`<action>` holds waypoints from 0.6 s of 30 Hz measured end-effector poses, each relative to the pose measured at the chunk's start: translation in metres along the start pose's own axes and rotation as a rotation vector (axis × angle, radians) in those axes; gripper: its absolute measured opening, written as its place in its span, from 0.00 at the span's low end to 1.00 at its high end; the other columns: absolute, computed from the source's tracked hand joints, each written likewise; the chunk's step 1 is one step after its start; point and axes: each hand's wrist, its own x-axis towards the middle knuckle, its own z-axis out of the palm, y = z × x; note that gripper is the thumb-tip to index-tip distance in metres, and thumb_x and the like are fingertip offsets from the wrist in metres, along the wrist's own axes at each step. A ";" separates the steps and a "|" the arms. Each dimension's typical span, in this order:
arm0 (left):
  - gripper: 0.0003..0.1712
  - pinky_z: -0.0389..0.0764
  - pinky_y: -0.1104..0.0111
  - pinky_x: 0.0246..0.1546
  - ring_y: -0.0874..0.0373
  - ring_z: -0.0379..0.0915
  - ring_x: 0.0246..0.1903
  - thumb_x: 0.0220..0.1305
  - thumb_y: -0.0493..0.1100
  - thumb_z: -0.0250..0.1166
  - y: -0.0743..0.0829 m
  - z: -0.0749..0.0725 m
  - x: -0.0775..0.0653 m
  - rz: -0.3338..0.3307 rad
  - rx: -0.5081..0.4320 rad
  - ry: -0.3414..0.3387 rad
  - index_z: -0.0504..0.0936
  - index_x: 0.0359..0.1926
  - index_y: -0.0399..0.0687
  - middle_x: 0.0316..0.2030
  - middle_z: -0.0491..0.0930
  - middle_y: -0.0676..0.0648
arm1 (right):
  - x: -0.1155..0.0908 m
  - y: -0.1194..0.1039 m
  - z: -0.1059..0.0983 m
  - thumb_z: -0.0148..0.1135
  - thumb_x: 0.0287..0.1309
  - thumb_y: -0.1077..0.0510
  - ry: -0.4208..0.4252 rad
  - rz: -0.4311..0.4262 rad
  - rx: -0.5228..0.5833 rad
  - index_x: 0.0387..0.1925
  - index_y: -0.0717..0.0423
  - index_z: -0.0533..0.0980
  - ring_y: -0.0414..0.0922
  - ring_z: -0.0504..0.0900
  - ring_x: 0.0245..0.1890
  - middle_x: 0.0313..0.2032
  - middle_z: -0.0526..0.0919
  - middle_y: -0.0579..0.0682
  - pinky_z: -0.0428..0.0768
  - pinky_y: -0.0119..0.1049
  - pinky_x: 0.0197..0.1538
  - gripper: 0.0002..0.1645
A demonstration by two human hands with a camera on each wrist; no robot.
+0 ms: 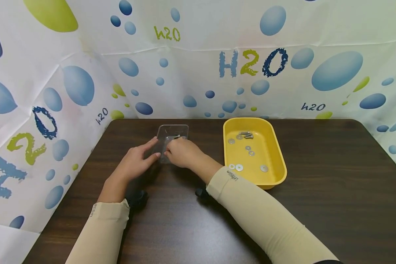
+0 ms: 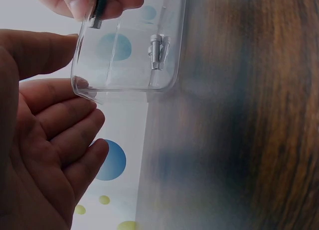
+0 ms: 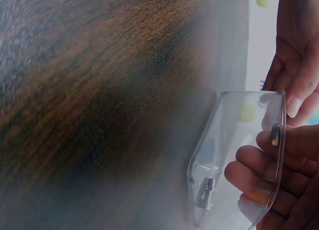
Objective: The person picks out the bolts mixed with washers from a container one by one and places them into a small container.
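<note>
In the head view we saw a clear plastic box (image 1: 173,128) left of centre on the dark tabletop (image 1: 171,227). The left hand (image 1: 135,163) reached to its left side with fingers and thumb extended; the right hand (image 1: 186,152) bent over its right part. Right of centre sat a yellow tray (image 1: 279,165) with screws (image 1: 246,135) in its upper part and flat washers (image 1: 239,167) about its floor. We could not tell there what the right grip held.

In the left wrist view, at the top, the right grip pinched a dark-threaded screw (image 2: 100,8), while a silver screw (image 2: 156,53) lay in the box, upper right of centre. The left grip was loose, holding nothing. We judged that a light brace on the wall suited it, since so thin a box might slide.

In the right wrist view the pinched screw showed at the right, by the fingertips seen through the clear wall. We thought a gentle pinch, low and clear of the rim, would best guard against a dropped screw.
</note>
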 end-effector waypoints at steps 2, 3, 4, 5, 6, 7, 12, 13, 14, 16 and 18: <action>0.37 0.61 0.43 0.67 0.39 0.59 0.70 0.73 0.56 0.53 0.001 0.000 0.000 0.000 0.001 -0.003 0.59 0.75 0.45 0.74 0.57 0.44 | 0.000 -0.001 0.000 0.52 0.73 0.50 -0.001 0.010 -0.004 0.39 0.51 0.85 0.39 0.80 0.27 0.27 0.83 0.42 0.79 0.33 0.36 0.17; 0.37 0.61 0.42 0.67 0.39 0.59 0.70 0.73 0.57 0.53 0.001 -0.001 0.001 0.000 0.000 -0.005 0.59 0.75 0.45 0.74 0.57 0.44 | 0.000 -0.001 0.000 0.52 0.73 0.50 -0.005 0.014 -0.005 0.39 0.51 0.85 0.39 0.80 0.28 0.29 0.84 0.43 0.79 0.34 0.36 0.17; 0.37 0.61 0.42 0.67 0.39 0.59 0.70 0.73 0.57 0.53 0.001 -0.001 0.001 -0.001 -0.001 -0.008 0.59 0.75 0.45 0.74 0.57 0.44 | 0.000 -0.001 0.000 0.52 0.73 0.50 -0.007 0.017 -0.006 0.40 0.52 0.85 0.39 0.80 0.29 0.30 0.84 0.43 0.79 0.34 0.37 0.17; 0.37 0.61 0.42 0.67 0.39 0.58 0.70 0.73 0.57 0.53 0.001 -0.001 0.001 -0.001 -0.001 -0.009 0.59 0.75 0.45 0.74 0.57 0.44 | 0.000 -0.002 -0.001 0.51 0.73 0.50 -0.010 0.019 -0.009 0.41 0.52 0.85 0.39 0.80 0.29 0.30 0.85 0.43 0.80 0.34 0.38 0.17; 0.37 0.61 0.42 0.67 0.39 0.58 0.70 0.73 0.57 0.53 0.001 -0.001 0.001 -0.001 0.000 -0.009 0.59 0.75 0.45 0.74 0.57 0.44 | 0.000 -0.002 -0.001 0.51 0.73 0.50 -0.012 0.022 -0.012 0.41 0.51 0.85 0.39 0.80 0.30 0.31 0.85 0.43 0.80 0.35 0.39 0.17; 0.37 0.61 0.43 0.67 0.39 0.59 0.70 0.73 0.57 0.53 0.001 -0.001 0.001 -0.001 -0.001 -0.008 0.59 0.75 0.45 0.74 0.57 0.44 | 0.000 -0.002 -0.001 0.51 0.73 0.50 -0.013 0.023 -0.013 0.41 0.51 0.85 0.39 0.80 0.30 0.31 0.85 0.43 0.80 0.35 0.39 0.17; 0.37 0.62 0.43 0.67 0.40 0.60 0.70 0.73 0.56 0.54 0.000 -0.002 0.002 0.006 0.001 -0.003 0.59 0.75 0.45 0.74 0.58 0.45 | 0.001 -0.001 -0.001 0.52 0.73 0.50 -0.013 0.028 -0.006 0.41 0.51 0.85 0.39 0.80 0.30 0.30 0.84 0.42 0.79 0.34 0.38 0.17; 0.37 0.62 0.43 0.67 0.40 0.60 0.70 0.73 0.56 0.54 0.000 -0.002 0.002 0.007 0.000 -0.004 0.59 0.75 0.45 0.74 0.57 0.45 | 0.001 -0.001 0.000 0.52 0.73 0.50 -0.012 0.028 -0.004 0.41 0.51 0.85 0.39 0.80 0.29 0.29 0.83 0.42 0.79 0.34 0.37 0.17; 0.37 0.62 0.43 0.67 0.40 0.60 0.70 0.73 0.57 0.54 0.000 -0.002 0.002 0.007 0.001 -0.003 0.59 0.75 0.45 0.74 0.58 0.44 | 0.002 -0.001 0.000 0.51 0.73 0.50 -0.011 0.028 -0.004 0.41 0.51 0.85 0.39 0.80 0.29 0.29 0.83 0.42 0.79 0.34 0.37 0.17; 0.37 0.61 0.43 0.67 0.40 0.59 0.70 0.73 0.57 0.53 -0.001 -0.002 0.001 -0.003 -0.003 -0.009 0.58 0.75 0.46 0.74 0.57 0.45 | 0.001 -0.001 0.000 0.51 0.73 0.50 -0.012 0.026 -0.003 0.40 0.51 0.85 0.39 0.80 0.29 0.28 0.83 0.42 0.79 0.34 0.36 0.17; 0.38 0.61 0.42 0.67 0.39 0.59 0.70 0.72 0.57 0.54 -0.001 -0.001 0.001 -0.008 -0.005 -0.012 0.58 0.75 0.46 0.74 0.57 0.45 | 0.002 -0.001 0.001 0.51 0.73 0.50 -0.016 0.026 -0.005 0.40 0.51 0.85 0.40 0.80 0.29 0.28 0.83 0.42 0.79 0.34 0.36 0.17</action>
